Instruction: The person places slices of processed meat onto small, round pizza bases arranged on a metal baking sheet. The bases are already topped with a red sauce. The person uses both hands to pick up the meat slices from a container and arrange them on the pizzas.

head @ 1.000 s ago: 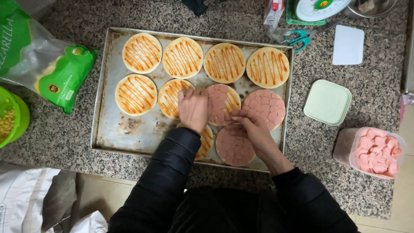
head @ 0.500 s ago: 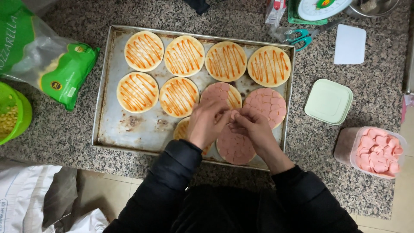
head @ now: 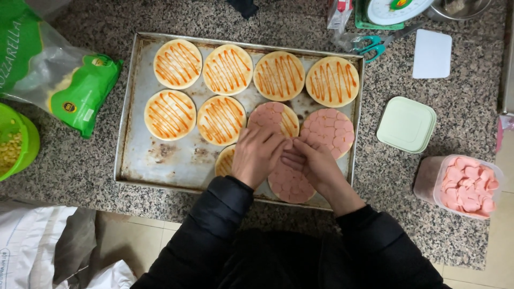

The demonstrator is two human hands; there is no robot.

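Both hands meet over the metal baking tray (head: 128, 107), at its near edge toward the right. Left hand (head: 257, 155) lies palm down with the fingers bent loosely; whether it pinches something I cannot tell, because the fingertips are hidden against the other hand. Right hand (head: 313, 163) is half closed, its fingertips touching the left ones, and a thin pink sausage slice seems to be between them, but this is not clear.

Under the hands, on the tray, lies a round dough base covered with pink slices (head: 289, 184). Farther from the near edge, a half-covered base (head: 273, 118) and a fully covered base (head: 327, 131) lie side by side. Six sauced bases (head: 227, 68) with orange stripes fill the far and left part of the tray.

Right of the tray, on the granite counter (head: 455, 107), stand a pale green lid (head: 406, 124) and an open tub of pink slices (head: 466, 184).

Judging by look, the slices are light, soft and a little slippery, so they should be taken by the edge with two fingertips and laid flat. The bases look limp; supporting one from beneath would be safer.
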